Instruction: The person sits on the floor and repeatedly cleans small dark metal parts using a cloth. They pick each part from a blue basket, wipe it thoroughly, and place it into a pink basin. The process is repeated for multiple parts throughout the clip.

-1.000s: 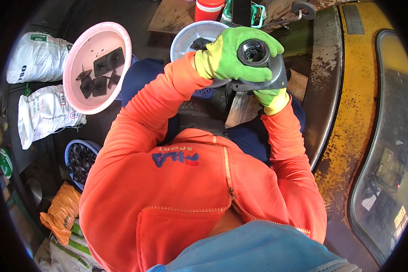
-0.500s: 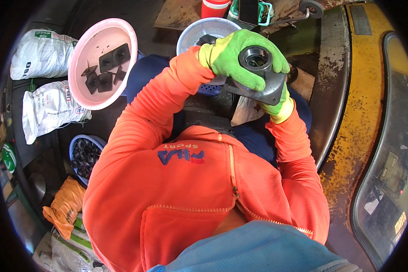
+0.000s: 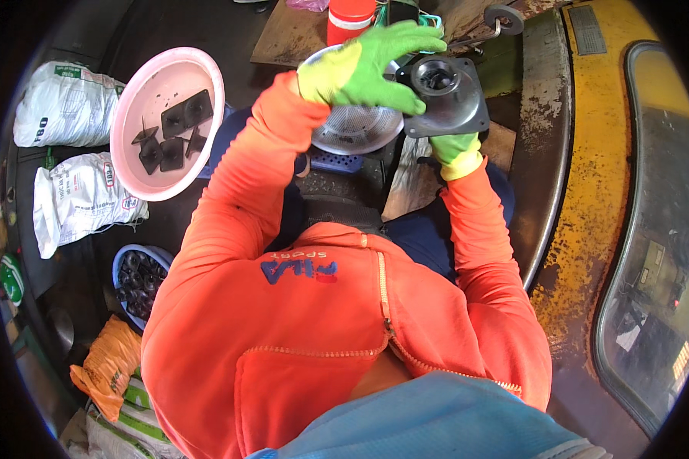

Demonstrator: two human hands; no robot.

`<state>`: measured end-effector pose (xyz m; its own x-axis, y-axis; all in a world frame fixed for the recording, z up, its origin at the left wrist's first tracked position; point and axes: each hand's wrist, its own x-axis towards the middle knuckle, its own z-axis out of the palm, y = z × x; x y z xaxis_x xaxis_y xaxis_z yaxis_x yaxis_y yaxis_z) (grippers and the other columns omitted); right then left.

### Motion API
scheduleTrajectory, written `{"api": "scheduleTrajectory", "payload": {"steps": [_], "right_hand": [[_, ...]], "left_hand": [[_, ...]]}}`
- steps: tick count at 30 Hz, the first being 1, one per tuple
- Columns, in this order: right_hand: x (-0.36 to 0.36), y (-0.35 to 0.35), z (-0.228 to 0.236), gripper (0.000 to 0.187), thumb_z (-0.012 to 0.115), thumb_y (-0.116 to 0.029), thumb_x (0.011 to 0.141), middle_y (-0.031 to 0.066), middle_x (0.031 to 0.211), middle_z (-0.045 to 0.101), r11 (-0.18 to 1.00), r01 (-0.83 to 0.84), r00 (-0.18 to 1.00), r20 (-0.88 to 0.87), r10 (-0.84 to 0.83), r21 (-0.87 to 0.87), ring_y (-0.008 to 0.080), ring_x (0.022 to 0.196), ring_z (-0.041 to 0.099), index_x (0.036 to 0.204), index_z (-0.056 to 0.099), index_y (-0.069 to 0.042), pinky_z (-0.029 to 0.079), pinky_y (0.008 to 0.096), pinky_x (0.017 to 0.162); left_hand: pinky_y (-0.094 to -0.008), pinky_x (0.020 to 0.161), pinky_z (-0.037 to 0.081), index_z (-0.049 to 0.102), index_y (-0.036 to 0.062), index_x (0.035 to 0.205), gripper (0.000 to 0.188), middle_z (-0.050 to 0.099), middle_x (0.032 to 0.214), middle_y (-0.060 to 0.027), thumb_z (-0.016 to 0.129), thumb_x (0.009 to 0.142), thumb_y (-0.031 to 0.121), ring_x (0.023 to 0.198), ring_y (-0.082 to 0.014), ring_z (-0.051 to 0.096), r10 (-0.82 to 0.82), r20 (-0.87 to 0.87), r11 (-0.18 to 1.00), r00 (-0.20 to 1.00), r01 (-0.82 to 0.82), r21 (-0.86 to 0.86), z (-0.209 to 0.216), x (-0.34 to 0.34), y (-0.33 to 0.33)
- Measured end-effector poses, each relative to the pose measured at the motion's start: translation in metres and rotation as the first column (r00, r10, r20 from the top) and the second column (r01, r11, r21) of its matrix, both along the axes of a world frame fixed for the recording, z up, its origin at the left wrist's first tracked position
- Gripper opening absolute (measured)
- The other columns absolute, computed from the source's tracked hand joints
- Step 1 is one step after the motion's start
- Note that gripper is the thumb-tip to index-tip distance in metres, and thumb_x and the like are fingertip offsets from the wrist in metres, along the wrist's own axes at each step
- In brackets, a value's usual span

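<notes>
My right hand (image 3: 455, 145), in a green glove with a yellow cuff, grips a black square flanged part (image 3: 458, 107) from below. Its fingers are mostly hidden under the plate. The part has rounded corners with small holes and a raised round collar with an opening in the middle. My left hand (image 3: 379, 73), gloved the same way, is open beside it with the fingers spread; the thumb tip is close to the plate's left edge, and I cannot tell whether it touches. Below my left hand sits a pale perforated basket (image 3: 352, 131).
To the left, a pink basin (image 3: 134, 84) holds several black square parts (image 3: 185, 113). A blue basket (image 3: 122, 256) is full of small black pieces. White sacks (image 3: 73, 107) lie farther left. A red container (image 3: 350, 19) stands at the back. A rusty yellow machine panel (image 3: 566, 306) borders the right.
My left hand has come off the collar of the flanged part and spread its fingers, moving left. The part now shows fully, still in my right hand. The view has shifted slightly.
</notes>
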<state>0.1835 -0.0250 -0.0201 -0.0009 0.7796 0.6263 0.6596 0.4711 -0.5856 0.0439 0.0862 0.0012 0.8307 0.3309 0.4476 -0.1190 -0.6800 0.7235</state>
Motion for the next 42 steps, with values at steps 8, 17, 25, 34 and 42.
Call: {"api": "scheduleTrajectory", "payload": {"steps": [8,17,25,34,42], "right_hand": [[-0.012,-0.002,-0.022,0.038,0.066,-0.017,0.086,0.0076,0.107,0.062,0.984,-0.104,0.826,-0.564,0.004,-0.145,0.0194,0.100,0.063,0.119,0.055,-0.004,0.051,0.0310,0.084],[-0.006,-0.018,0.005,0.051,0.078,-0.013,0.071,0.0104,0.106,0.065,0.967,-0.144,0.985,-0.129,0.118,-0.213,0.0223,0.098,0.064,0.116,0.057,-0.002,0.053,0.0333,0.082],[0.003,-0.029,-0.004,0.054,0.078,-0.012,0.071,0.0098,0.110,0.064,0.962,-0.114,0.983,0.112,0.146,-0.249,0.0239,0.100,0.064,0.120,0.057,-0.005,0.052,0.0347,0.082],[0.013,-0.046,-0.019,0.052,0.076,-0.010,0.076,0.0096,0.118,0.061,0.834,-0.252,0.964,-0.200,0.174,-0.491,0.0245,0.107,0.060,0.123,0.055,-0.006,0.049,0.0357,0.089],[0.003,-0.053,-0.031,0.043,0.074,-0.013,0.076,0.0096,0.110,0.062,0.747,-0.442,0.852,-0.492,0.177,-0.497,0.0260,0.101,0.060,0.116,0.059,-0.006,0.048,0.0380,0.085]], "left_hand": [[-0.0363,0.100,0.042,0.062,0.0047,0.109,0.049,0.061,0.123,-0.0118,0.083,0.066,0.010,0.117,-0.0216,0.055,0.210,0.489,0.949,0.847,-0.055,-0.312,-0.039,0.022,-0.049],[-0.0359,0.096,0.045,0.063,0.0041,0.106,0.043,0.063,0.121,-0.0141,0.081,0.067,0.012,0.111,-0.0231,0.059,-0.045,0.347,0.890,0.937,0.195,-0.411,-0.016,0.006,-0.041],[-0.0368,0.098,0.044,0.062,0.0038,0.108,0.047,0.061,0.124,-0.0146,0.080,0.066,0.014,0.114,-0.0240,0.057,-0.195,0.300,0.841,0.934,0.317,-0.438,-0.020,0.000,-0.036],[-0.0375,0.100,0.042,0.061,0.0035,0.113,0.052,0.058,0.128,-0.0150,0.079,0.066,0.016,0.119,-0.0250,0.055,-0.396,0.272,0.668,0.877,0.478,-0.570,-0.029,0.000,-0.028],[-0.0380,0.103,0.040,0.059,0.0038,0.120,0.059,0.053,0.134,-0.0146,0.078,0.066,0.018,0.124,-0.0258,0.051,-0.627,0.296,0.521,0.721,0.670,-0.529,-0.032,0.004,-0.029]]}}
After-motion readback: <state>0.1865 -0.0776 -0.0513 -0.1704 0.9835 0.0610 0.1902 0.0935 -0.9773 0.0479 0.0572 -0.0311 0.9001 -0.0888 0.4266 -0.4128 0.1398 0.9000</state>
